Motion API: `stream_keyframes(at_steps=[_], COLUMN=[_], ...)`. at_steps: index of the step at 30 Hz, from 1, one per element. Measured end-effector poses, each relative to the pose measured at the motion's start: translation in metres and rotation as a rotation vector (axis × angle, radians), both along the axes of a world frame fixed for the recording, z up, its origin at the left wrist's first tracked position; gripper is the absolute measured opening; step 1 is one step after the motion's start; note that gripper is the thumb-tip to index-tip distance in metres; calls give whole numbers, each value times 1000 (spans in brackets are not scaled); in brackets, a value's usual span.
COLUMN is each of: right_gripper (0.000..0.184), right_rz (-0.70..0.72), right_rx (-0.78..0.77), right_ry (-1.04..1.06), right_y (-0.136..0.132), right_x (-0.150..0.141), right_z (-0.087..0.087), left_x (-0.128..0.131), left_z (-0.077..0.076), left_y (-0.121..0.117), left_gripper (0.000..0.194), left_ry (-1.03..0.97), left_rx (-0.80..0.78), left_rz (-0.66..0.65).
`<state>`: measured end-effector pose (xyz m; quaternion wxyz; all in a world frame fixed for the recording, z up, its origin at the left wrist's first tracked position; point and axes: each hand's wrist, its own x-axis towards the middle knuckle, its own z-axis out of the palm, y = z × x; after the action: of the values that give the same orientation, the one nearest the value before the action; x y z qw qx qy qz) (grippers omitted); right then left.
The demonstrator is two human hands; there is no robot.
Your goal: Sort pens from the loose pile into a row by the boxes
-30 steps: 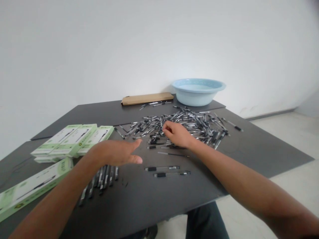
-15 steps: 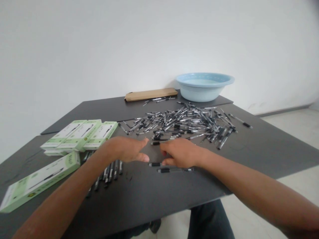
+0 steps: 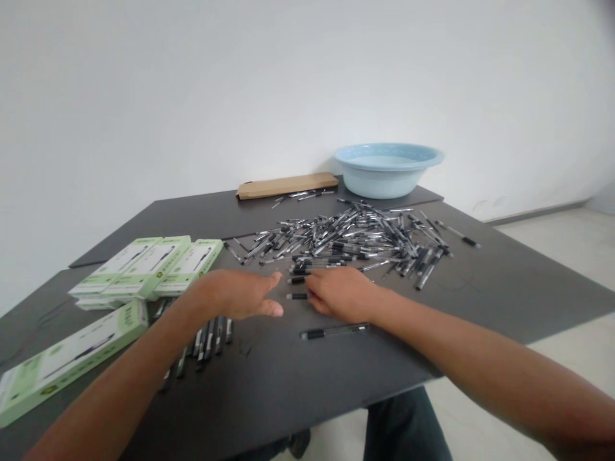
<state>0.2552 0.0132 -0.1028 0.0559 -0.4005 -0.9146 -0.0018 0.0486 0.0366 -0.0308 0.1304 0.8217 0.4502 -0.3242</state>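
Note:
My left hand (image 3: 243,296) hovers over the table with thumb and fingers apart, holding nothing. Below it, partly covered by my forearm, several black pens (image 3: 209,339) lie side by side. My right hand (image 3: 343,293) is closed over a clear-barrelled pen (image 3: 296,296); its black grip end sticks out to the left and the rest is hidden under the hand. Just beyond, more pens lie roughly parallel at the front of a big loose pile of pens (image 3: 355,234). Closer to me, a single pen (image 3: 334,331) lies crosswise, apart from the pile.
Green and white pen boxes (image 3: 139,266) are stacked at left, with another box (image 3: 72,362) lying nearer. At the back are a flat brown cardboard piece (image 3: 288,185) and a light blue basin (image 3: 384,176). The dark table (image 3: 288,397) ends in front of my legs.
My right hand came back from the pile to the two separate pens and has slid one away from me towards the row. My left hand stays open in nearly the same place.

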Motion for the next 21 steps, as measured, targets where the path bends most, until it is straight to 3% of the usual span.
stream_keyframes(at_steps=[3, 6, 11, 15, 21], right_gripper=[13, 1, 12, 19, 24], right_rz=[-129, -212, -77, -10, 72], right_rx=[0, -96, -568, -815, -910], right_ry=[222, 599, 1127, 1264, 1287], right_y=[8, 19, 29, 24, 17], right_x=[12, 22, 20, 8, -6], right_z=[9, 13, 2, -4, -3], left_x=[-7, -9, -4, 1, 21], left_z=[1, 1, -1, 1, 9], left_y=[3, 3, 2, 0, -8], left_gripper=[80, 81, 79, 82, 86], left_ry=[-59, -67, -55, -80, -94], left_rx=[25, 30, 29, 47, 79], left_rz=[10, 13, 9, 8, 9])
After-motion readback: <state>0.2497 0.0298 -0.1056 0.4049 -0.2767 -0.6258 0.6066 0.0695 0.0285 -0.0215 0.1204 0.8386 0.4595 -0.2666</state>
